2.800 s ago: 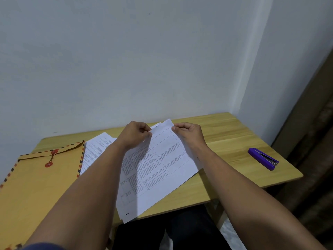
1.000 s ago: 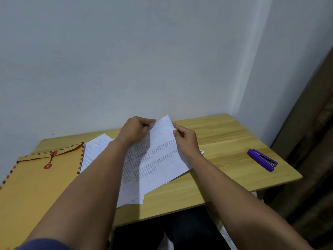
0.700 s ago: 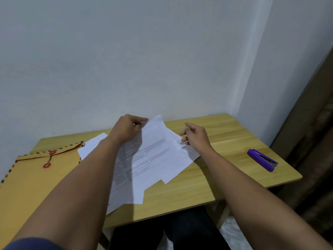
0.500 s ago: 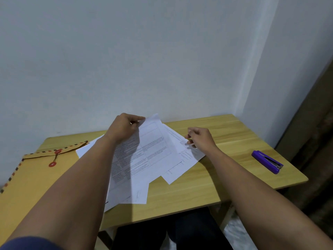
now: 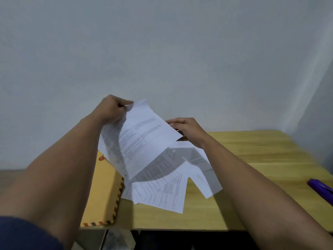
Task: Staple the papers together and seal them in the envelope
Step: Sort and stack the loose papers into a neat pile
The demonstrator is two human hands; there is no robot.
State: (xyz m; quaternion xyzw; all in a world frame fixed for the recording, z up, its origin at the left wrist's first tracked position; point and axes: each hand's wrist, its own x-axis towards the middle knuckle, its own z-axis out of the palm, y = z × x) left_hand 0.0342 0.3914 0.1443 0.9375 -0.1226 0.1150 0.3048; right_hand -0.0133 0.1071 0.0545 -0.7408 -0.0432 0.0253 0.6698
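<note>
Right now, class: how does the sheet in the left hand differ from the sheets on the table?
The raised sheet hangs curved, pinched by the left hand; the loose sheets lie flat, fanned on the table, partly in its shadow. Both are white and printed.

— Where are the papers?
— One printed sheet (image 5: 142, 139) is lifted off the desk, tilted, its top corner pinched; the other sheets (image 5: 167, 188) lie fanned and overlapping beneath it.
— The envelope (image 5: 103, 192)?
— Tan, striped border, red button clasp; flat, left of the sheets.
— The stapler (image 5: 321, 188)?
— Purple; at the right edge, well apart.
</note>
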